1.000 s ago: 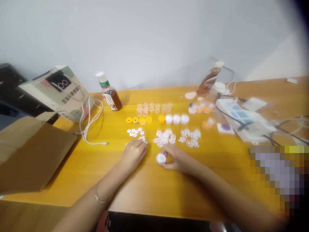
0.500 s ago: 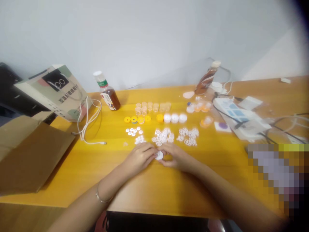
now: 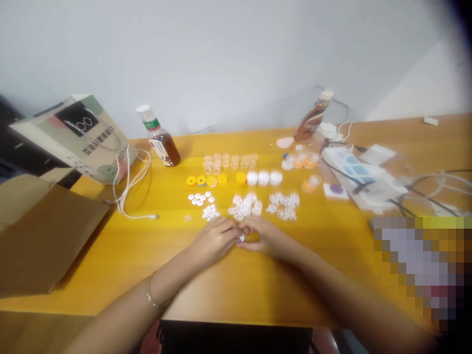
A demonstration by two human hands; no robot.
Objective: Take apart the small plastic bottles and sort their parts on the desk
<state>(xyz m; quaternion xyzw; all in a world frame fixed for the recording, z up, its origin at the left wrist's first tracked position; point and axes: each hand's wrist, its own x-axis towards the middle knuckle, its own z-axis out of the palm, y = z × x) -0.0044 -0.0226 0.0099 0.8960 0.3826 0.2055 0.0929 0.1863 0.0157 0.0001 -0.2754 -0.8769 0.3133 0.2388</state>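
Between the fingertips of my left hand (image 3: 220,237) and my right hand (image 3: 263,233) is a small white round piece (image 3: 241,237), mostly covered by the fingers. Both hands are closed on it, low over the table's middle. Just beyond them lie a heap of white openwork discs (image 3: 244,206) and a second such group (image 3: 283,205) to the right. Small white buttons (image 3: 201,198) and a cluster of tiny white pieces (image 3: 210,212) are to the left. Behind stand a row of yellow rings (image 3: 201,181), several white caps (image 3: 263,177) and clear cups (image 3: 235,161).
A brown drink bottle (image 3: 164,142) and another bottle (image 3: 313,118) stand at the back. On the left are a paper bag (image 3: 84,137), an open cardboard box (image 3: 47,236) and a white cable (image 3: 129,184). A white power strip (image 3: 361,177) with tangled cables lies on the right.
The view has shifted slightly, so everything sits a little further left. Less of the white piece shows now, as it has turned or sunk between the fingers. Both hands keep hold of it.
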